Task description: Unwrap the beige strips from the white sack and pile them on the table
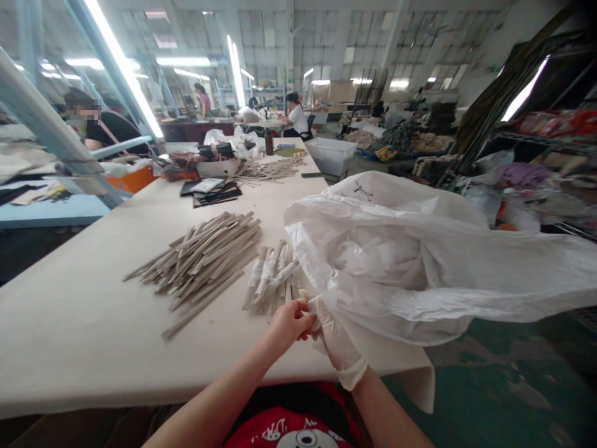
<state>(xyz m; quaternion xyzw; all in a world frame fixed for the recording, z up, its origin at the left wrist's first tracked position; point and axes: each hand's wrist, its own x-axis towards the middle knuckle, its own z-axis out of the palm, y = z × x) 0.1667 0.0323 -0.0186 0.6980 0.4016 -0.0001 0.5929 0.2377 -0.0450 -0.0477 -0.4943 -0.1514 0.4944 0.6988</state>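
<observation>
My bare left hand point(295, 320) is closed in a pinch near the table's front edge. Against it is my right hand point(339, 342), in a thin whitish glove with its fingers bent inward. Between them shows a small, thin white piece point(315, 305); whether it is film or part of the glove I cannot make out. Just beyond the hands lie several flat strips in clear plastic wrapping point(270, 277). A large heap of bare grey-beige strips point(209, 252) is to their left. On the right, a big white plastic bag point(396, 305) gapes open with crumpled clear film inside.
Farther along the pale table point(93, 311) lie black flat pieces point(217, 194), more strips point(268, 169) and a dark bottle point(269, 142). Beyond its right edge stands a translucent bin point(330, 155). Blue metal posts point(69, 124) rise at left. Several people work farther back.
</observation>
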